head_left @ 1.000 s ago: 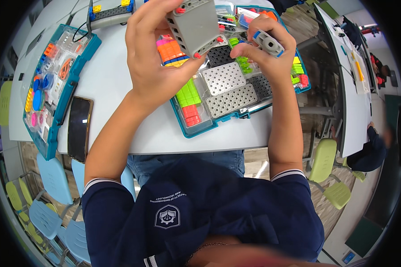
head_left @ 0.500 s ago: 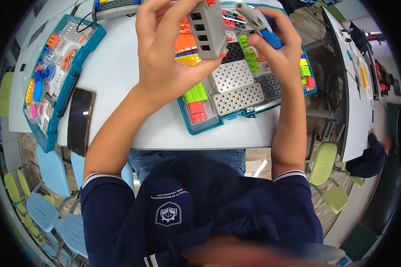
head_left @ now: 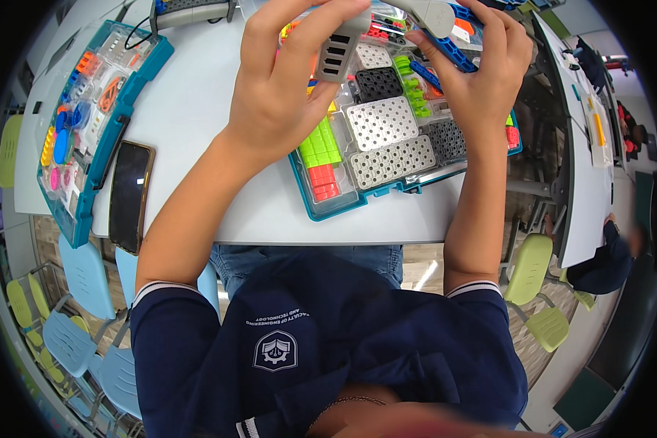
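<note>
Above the parts box, my left hand (head_left: 270,102) is closed around a grey block with a row of rectangular ports (head_left: 335,55). My right hand (head_left: 482,80) grips blue perforated building beams (head_left: 454,55) joined to a smooth light-grey piece (head_left: 436,17). That grey piece reaches toward the block near the upper edge; whether the two touch, I cannot tell. Under both hands lies the open teal-rimmed parts box (head_left: 332,214), with white perforated plates (head_left: 382,123), a black plate (head_left: 379,85), lime-green parts (head_left: 320,146) and red parts (head_left: 323,182).
On the white table (head_left: 190,109), a dark phone (head_left: 130,197) lies beside a second teal parts case (head_left: 95,191) at the left. A grey device (head_left: 191,13) stands at the far left. Chairs (head_left: 87,281) are below the table, and another person (head_left: 602,255) is at the right.
Both hands have risen toward the upper edge, still holding their parts. The grey block has turned and moved up, and the blue beams now show more of their length.
</note>
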{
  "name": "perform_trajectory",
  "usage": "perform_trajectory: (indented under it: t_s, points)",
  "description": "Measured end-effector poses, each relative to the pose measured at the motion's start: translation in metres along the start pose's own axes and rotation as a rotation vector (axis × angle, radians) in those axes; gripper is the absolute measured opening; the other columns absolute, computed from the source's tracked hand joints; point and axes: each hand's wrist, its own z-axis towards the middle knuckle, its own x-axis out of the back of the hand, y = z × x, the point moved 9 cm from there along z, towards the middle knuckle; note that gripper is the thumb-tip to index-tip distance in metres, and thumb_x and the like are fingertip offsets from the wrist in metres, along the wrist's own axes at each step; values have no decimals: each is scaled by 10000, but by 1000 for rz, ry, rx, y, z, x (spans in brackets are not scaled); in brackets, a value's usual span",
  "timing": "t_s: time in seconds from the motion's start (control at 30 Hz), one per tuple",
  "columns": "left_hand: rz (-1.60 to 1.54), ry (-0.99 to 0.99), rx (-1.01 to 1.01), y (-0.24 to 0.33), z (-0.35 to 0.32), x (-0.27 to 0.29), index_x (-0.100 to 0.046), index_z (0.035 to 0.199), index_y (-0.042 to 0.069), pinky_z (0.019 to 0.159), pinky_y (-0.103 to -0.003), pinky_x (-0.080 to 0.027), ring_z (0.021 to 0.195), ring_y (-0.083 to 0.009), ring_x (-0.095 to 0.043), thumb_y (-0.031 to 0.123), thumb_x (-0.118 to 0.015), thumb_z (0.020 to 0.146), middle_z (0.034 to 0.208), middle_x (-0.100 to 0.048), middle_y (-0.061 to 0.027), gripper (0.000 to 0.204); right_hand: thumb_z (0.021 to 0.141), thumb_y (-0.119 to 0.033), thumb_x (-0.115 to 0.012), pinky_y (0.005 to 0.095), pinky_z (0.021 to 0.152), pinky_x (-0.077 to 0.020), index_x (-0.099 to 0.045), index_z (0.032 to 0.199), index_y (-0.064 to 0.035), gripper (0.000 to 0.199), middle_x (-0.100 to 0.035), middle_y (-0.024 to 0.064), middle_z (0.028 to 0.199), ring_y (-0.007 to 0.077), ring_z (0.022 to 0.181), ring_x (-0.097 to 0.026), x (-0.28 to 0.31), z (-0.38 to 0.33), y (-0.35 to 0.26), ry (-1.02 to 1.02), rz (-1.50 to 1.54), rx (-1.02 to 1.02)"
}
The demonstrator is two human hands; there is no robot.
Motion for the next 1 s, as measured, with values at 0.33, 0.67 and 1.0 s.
perform_trajectory:
  t_s: [0.33, 0.67, 1.0]
  points:
    - [82, 92, -139, 1, -10, -4, -647, 1252, 20, 988, -348, -530, 1190, -296, -586, -38, -827, 725, 1276, -549, -141, 560, 643, -201, -931, 447, 925, -432, -634, 1195, -34, 648, -573, 163, 1113, 345, 1050, -546, 1, 0, -1, -3, -35, 38]
    - [-135, 158, -139, 2, -7, -10, -669, 1197, 52, 976, -391, -547, 1216, -326, -593, 0, -866, 715, 1250, -579, -114, 523, 695, -259, -922, 299, 705, -500, -696, 1051, -57, 468, -670, 56, 885, 184, 772, -638, 8, -1, -7, 145, -119, 230]
    - [41, -35, -358, 11, 4, 3, -636, 1241, 92, 997, -397, -542, 1204, -328, -612, 22, -892, 676, 1236, -621, -95, 625, 622, -63, -804, 271, 616, -513, -710, 929, -68, 321, -664, 65, 761, 201, 629, -645, 5, -12, 11, 5, 22, 56]
